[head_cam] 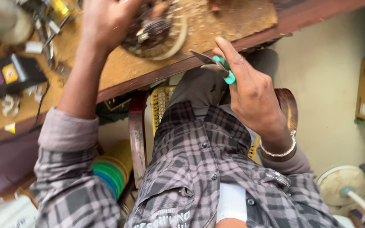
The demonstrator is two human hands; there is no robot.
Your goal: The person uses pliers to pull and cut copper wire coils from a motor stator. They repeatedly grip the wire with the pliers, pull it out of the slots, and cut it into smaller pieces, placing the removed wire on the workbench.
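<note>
The person sits on a chair point(137, 135) and looks down at a wooden workbench point(127, 67). The left hand point(106, 21) rests on a round motor winding point(155, 31), a ring of dark wire coils with a pale rim, which lies on the far part of the bench, near its edge. The fingers of this hand are bent down over the left side of the ring, but their tips run out of the picture, so one cannot tell how tightly they hold it. The right hand point(252, 95) is in the air just off the bench edge, to the right of the ring and nearer to the person. It is closed around a small tool with a teal handle point(224, 69) and a thin grey metal tip that points left toward the bench. The first finger sticks out straight along the tool, and the other fingers curl around it. A silver bracelet point(280, 150) sits on the right wrist. On the left side of the bench lies a black box meter point(9, 76) with a cord. A stack of coloured tape rolls point(110, 173) sits low by the left arm.
</note>
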